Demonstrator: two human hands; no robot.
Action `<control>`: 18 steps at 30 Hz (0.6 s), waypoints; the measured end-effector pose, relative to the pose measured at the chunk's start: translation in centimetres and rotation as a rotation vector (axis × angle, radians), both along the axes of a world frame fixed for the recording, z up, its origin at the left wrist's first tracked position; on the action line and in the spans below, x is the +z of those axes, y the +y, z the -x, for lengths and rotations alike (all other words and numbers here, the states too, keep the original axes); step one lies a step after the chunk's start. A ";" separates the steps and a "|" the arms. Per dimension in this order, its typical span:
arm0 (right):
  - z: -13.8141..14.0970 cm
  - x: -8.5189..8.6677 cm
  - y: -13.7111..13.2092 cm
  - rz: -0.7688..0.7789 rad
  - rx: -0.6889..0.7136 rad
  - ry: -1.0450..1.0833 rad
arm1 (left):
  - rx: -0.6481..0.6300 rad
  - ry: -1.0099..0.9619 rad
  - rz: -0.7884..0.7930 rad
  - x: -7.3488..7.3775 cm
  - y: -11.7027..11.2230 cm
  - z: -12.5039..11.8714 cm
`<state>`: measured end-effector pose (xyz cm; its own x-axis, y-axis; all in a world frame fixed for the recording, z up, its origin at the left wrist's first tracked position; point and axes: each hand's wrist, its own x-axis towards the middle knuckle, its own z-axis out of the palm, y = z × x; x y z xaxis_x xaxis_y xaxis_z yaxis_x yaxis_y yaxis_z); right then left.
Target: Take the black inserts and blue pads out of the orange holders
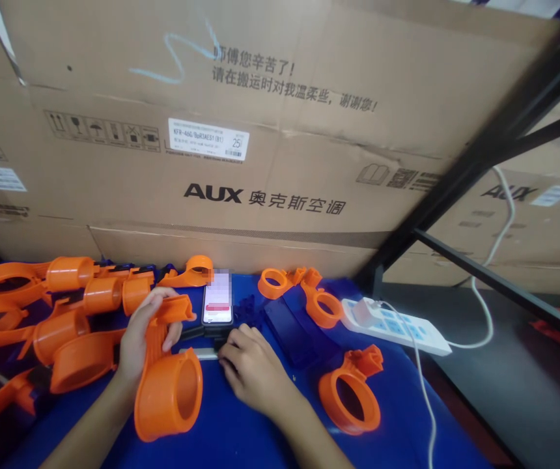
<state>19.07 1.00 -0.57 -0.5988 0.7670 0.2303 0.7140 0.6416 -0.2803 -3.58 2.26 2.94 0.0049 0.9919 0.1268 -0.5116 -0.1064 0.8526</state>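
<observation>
My left hand (142, 333) is wrapped round the handle of an orange plastic part (168, 389) with a wide round cup end, held over the blue table (241, 433). My right hand (249, 369) rests knuckles-up on the table, fingers curled at a small dark piece beside a thin silver strip (200, 354); what it grips is hidden. A phone (217, 305) with a lit screen lies just beyond both hands.
A pile of similar orange parts (40, 312) fills the left side. More orange rings (322, 306) and one ring (351, 398) lie at the right, near dark blue pieces (290, 329). A white power strip (392, 324) with cable sits right. Big cardboard boxes (260, 130) stand behind.
</observation>
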 end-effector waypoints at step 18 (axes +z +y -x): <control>-0.9 2.4 -0.8 0.354 0.164 0.805 | 0.036 0.303 0.065 -3.3 -0.3 -3.3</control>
